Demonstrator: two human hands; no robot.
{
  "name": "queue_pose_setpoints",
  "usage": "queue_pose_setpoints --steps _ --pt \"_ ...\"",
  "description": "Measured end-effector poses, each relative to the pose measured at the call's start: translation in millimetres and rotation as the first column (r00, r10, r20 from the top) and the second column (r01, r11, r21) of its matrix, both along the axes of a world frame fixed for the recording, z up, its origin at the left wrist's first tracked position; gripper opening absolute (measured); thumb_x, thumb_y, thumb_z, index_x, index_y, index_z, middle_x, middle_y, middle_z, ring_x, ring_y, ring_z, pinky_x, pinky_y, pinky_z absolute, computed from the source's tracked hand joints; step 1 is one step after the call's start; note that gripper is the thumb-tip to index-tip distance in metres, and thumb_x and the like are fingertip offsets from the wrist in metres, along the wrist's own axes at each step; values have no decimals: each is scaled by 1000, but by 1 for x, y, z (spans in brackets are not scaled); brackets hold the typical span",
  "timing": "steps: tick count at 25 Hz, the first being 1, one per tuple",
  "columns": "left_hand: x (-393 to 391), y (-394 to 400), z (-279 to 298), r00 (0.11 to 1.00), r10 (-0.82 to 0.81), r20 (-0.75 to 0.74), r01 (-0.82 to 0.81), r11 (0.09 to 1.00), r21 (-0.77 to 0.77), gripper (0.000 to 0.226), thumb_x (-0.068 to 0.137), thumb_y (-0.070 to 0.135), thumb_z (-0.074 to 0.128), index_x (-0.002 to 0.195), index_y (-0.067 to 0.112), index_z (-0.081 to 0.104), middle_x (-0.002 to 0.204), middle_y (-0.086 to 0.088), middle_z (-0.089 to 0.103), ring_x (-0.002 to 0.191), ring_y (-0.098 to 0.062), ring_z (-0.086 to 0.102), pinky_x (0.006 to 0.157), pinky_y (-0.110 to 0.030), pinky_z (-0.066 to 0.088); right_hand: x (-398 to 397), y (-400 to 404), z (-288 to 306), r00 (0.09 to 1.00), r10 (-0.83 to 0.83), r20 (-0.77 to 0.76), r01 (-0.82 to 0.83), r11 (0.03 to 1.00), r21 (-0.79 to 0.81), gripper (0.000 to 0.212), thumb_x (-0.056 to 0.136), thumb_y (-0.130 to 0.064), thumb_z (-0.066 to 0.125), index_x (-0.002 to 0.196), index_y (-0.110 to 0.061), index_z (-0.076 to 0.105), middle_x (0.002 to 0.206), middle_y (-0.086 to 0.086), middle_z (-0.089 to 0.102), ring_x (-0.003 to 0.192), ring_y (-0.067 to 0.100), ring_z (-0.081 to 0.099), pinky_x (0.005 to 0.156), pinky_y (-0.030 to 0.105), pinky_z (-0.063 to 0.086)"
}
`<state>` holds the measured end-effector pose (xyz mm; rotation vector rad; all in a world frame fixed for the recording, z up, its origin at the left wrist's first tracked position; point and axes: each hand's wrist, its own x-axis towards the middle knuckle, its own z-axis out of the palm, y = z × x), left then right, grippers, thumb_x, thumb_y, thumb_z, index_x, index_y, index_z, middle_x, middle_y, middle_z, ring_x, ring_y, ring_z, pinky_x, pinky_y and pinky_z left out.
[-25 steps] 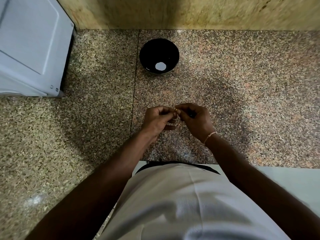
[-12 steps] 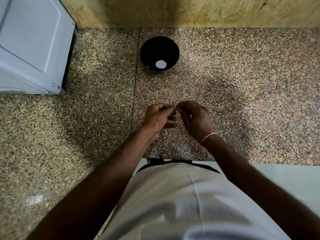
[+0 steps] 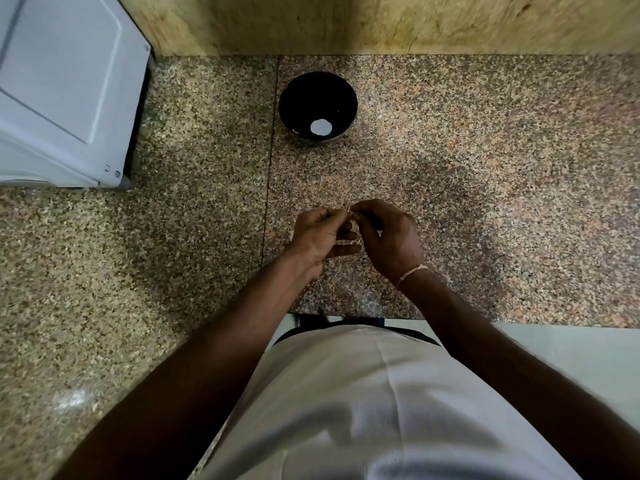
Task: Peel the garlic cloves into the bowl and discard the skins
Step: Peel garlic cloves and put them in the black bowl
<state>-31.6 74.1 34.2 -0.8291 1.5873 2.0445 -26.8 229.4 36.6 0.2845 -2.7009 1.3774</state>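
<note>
The speckled stone bench point(image 3: 485, 161) runs from a tan wall point(image 3: 381, 22) at the far side to its near edge, which meets the person's white shirt point(image 3: 363, 410) and a pale surface at the lower right. A straight seam crosses the bench from far to near, just left of the bowl. At the far left a white appliance point(image 3: 65, 88) stands against the wall, with two small marks near its front corner too small to read. The right half of the bench is bare stone and so is the stretch between the hands and the bowl. The dark bowl point(image 3: 318, 107) sits near the wall, well apart from the hands, with one pale round thing in its bottom, which may be a peeled clove or a glint. The left hand point(image 3: 320, 235) and right hand point(image 3: 391, 237) meet above the middle of the bench, fingertips pinched together on a small pale garlic clove point(image 3: 349, 215), mostly hidden between them. A thin band point(image 3: 412, 273) circles the right wrist.
</note>
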Motion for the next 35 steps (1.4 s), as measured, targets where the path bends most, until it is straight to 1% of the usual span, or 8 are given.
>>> queue_pose_setpoints --steps 3,5,8,16,18,21,26,35 --pt "1 0 -1 1000 -5 10 5 1000 30 21 97 25 75 79 15 79 80 -6 78 75 -18 76 62 -36 62 0 -3 -2 989 -60 137 73 993 -95 13 98 -15 67 108 -18 74 91 -13 73 82 -4 70 69 12 54" --pt "2 0 -1 1000 -12 8 12 999 36 23 96 25 76 75 18 81 83 -7 78 77 -19 77 62 -35 62 0 -4 -4 966 -80 247 126 976 -176 13 97 -14 68 108 -17 74 92 -9 76 83 2 73 72 26 62" --pt "1 -1 -1 1000 6 15 -6 999 49 15 96 23 76 90 10 77 89 -11 79 82 -23 78 62 -35 62 -2 -5 -4 934 -59 351 171 939 -297 14 96 -7 69 108 -13 74 91 -3 78 83 11 77 76 36 65" --pt "0 -3 -3 999 -33 -42 33 999 -12 15 98 20 73 95 5 74 100 -17 79 91 -28 79 62 -35 63 -5 -4 -1 901 -3 433 186 905 -382 11 95 -7 72 105 -10 76 91 0 79 85 14 78 74 27 63" --pt "-2 -3 -5 999 -16 -30 16 1000 2 14 98 19 73 93 6 73 91 -11 79 85 -24 79 61 -35 62 -6 -4 -2 890 -22 454 227 887 -402 11 96 -6 70 105 -10 75 91 5 79 85 16 78 74 27 63" --pt "-4 -4 -10 1000 -3 -5 3 1000 7 13 97 18 74 88 9 73 77 -2 76 75 -18 76 60 -36 62 -9 -3 -5 875 -63 480 284 870 -403 10 97 -7 69 104 -9 76 90 7 77 82 16 77 74 30 64" --pt "-8 -6 -18 1000 -15 16 15 999 32 28 97 21 74 69 20 78 75 -3 74 71 -18 74 59 -37 62 -17 -4 -11 868 -102 486 295 893 -340 12 98 -7 68 107 -7 76 90 8 77 82 25 76 75 34 64" --pt "-16 -11 -22 999 -17 28 18 999 -43 13 97 18 74 90 7 71 73 -3 74 69 -17 74 56 -35 62 -34 2 -17 843 -185 505 353 898 -261 10 99 -7 67 105 -5 75 88 7 77 77 18 76 75 42 65"
